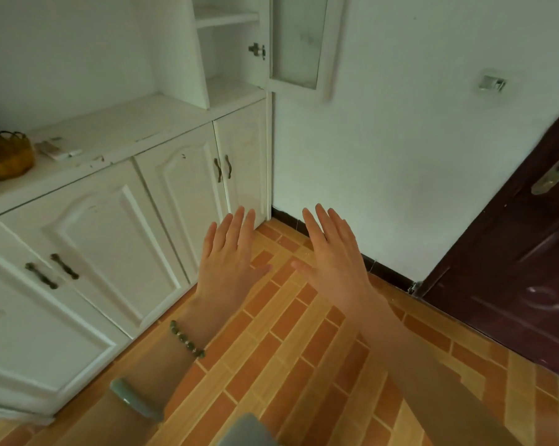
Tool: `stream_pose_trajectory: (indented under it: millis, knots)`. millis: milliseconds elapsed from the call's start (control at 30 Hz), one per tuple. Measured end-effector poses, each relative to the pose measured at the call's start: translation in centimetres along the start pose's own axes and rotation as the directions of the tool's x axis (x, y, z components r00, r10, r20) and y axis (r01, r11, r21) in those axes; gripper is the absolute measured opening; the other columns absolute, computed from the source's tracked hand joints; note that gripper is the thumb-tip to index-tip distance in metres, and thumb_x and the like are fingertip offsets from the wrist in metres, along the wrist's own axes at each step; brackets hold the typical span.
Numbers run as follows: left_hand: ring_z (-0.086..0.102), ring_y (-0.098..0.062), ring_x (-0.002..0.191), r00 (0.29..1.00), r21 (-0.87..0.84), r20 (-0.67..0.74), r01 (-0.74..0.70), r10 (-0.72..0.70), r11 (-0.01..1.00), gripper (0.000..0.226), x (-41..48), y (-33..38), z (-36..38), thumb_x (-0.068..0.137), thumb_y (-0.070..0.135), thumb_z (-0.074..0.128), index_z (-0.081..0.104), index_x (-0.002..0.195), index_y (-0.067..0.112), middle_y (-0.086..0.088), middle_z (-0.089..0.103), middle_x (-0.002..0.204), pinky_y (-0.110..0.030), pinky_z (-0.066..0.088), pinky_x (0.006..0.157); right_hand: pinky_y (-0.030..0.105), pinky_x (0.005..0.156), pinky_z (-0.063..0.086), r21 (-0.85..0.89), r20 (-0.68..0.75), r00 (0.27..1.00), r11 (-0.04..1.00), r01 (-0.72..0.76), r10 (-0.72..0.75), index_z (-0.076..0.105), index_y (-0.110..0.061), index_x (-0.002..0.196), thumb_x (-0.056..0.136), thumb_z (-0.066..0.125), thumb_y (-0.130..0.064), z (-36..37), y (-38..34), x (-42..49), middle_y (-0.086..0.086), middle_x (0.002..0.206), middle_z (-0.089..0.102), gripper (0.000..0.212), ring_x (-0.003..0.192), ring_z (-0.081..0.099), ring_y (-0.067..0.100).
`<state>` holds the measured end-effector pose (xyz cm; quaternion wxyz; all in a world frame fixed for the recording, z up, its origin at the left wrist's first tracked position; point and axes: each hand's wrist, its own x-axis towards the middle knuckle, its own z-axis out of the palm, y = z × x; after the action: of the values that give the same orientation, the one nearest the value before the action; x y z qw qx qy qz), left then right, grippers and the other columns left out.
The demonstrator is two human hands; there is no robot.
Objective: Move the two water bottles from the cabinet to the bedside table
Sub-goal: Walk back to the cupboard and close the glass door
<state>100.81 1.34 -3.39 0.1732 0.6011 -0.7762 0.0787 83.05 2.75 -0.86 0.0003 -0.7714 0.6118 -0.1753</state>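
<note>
A white cabinet (117, 194) runs along the left wall, its lower doors closed and its upper shelf unit (229, 59) open with a glass door swung out. No water bottle shows in view, and no bedside table either. My left hand (229, 255) hovers palm down over the floor in front of the cabinet's right end, fingers spread, holding nothing. My right hand (332, 252) hovers beside it, also flat and spread, holding nothing. A bead bracelet and a jade bangle sit on my left wrist.
A yellow woven basket (4, 159) and small papers (54, 149) lie on the cabinet counter at the left. A dark red door (513, 252) with a metal handle stands at the right. Orange brick-pattern tiles (303, 349) cover the floor.
</note>
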Motion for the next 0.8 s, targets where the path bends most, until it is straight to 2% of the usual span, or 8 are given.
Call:
stream_pose_trajectory:
  millis: [167,267,400,467,533,633,700,800]
  knots:
    - [0.023,-0.031,0.138,1.0,-0.02,0.014,-0.016,0.017,1.0,0.091,6.5,-0.5,2.8,0.077,0.053,0.061,0.017,0.145,0.01,-0.013,0.023,0.151,-0.046,0.01,0.113,0.041,0.115,0.003,0.009,-0.004,1.0,1.0,-0.009,0.009,0.009,-0.018,0.147,0.088,0.056,-0.043,1.7,3.1,6.3,0.009,0.157,0.007,0.079,0.143,0.002,0.027]
    - [0.019,-0.03,0.14,0.999,-0.009,-0.022,-0.024,0.024,1.0,0.09,11.2,-1.1,4.7,0.079,0.056,0.056,0.014,0.146,0.012,-0.012,0.019,0.153,-0.043,0.005,0.113,0.043,0.115,0.005,0.048,-0.025,1.0,0.999,0.006,-0.004,0.015,-0.016,0.146,0.086,0.049,-0.053,3.2,4.9,11.0,0.011,0.156,0.012,0.079,0.143,0.006,0.03]
    - [0.01,-0.027,0.142,1.0,-0.011,-0.016,-0.017,0.017,1.0,0.089,18.3,-2.7,7.5,0.081,0.062,0.042,0.007,0.146,0.013,-0.009,0.01,0.155,-0.043,0.002,0.115,0.042,0.114,0.002,0.08,-0.076,0.997,0.996,0.034,-0.027,0.018,-0.018,0.146,0.074,0.014,-0.08,5.2,7.2,18.1,0.01,0.155,0.014,0.096,0.143,0.007,0.029]
    - [0.021,-0.032,0.139,0.999,0.006,-0.037,-0.027,0.027,1.0,0.089,22.3,-3.8,8.9,0.078,0.06,0.049,0.018,0.145,0.01,-0.014,0.022,0.151,-0.045,0.007,0.113,0.044,0.113,0.003,0.108,-0.105,0.994,0.994,0.035,-0.024,0.022,-0.016,0.145,0.072,-0.001,-0.08,5.9,8.4,22.2,0.012,0.154,0.018,0.1,0.142,0.011,0.031]
    - [0.03,-0.035,0.135,0.998,0.02,-0.056,-0.029,0.03,0.999,0.089,26.3,-4.7,10.1,0.076,0.058,0.055,0.026,0.143,0.007,-0.016,0.031,0.148,-0.046,0.013,0.11,0.046,0.11,0.008,0.064,-0.117,0.992,0.997,0.044,-0.036,0.03,-0.013,0.142,0.081,0.006,-0.073,6.4,9.6,26.4,0.016,0.15,0.027,0.089,0.139,0.022,0.036]
    - [0.03,-0.035,0.134,0.998,0.051,-0.063,-0.021,0.024,0.998,0.093,32.1,-6.1,11.5,0.072,0.06,0.058,0.027,0.142,0.007,-0.017,0.031,0.147,-0.048,0.016,0.11,0.05,0.108,0.016,0.0,-0.124,0.991,0.999,0.054,-0.053,0.033,-0.01,0.141,0.086,0.046,-0.054,7.3,11.5,32.2,0.02,0.147,0.033,0.071,0.135,0.029,0.04]
    - [0.033,-0.037,0.132,0.996,0.069,-0.08,-0.023,0.028,0.997,0.093,35.5,-6.8,12.5,0.07,0.062,0.057,0.031,0.14,0.007,-0.018,0.035,0.145,-0.052,0.021,0.108,0.053,0.108,0.018,-0.011,-0.162,0.984,0.998,0.067,-0.068,0.033,-0.01,0.141,0.08,0.065,-0.043,7.8,12.5,35.5,0.02,0.147,0.032,0.076,0.135,0.028,0.04]
    - [0.034,-0.038,0.131,0.997,0.07,-0.068,-0.03,0.035,0.997,0.093,39.5,-7.4,13.5,0.069,0.062,0.054,0.033,0.14,0.007,-0.018,0.035,0.145,-0.053,0.021,0.107,0.053,0.107,0.018,-0.003,-0.204,0.977,0.998,0.069,-0.068,0.034,-0.009,0.14,0.076,0.071,-0.039,8.5,13.9,39.5,0.02,0.147,0.033,0.079,0.134,0.029,0.041]
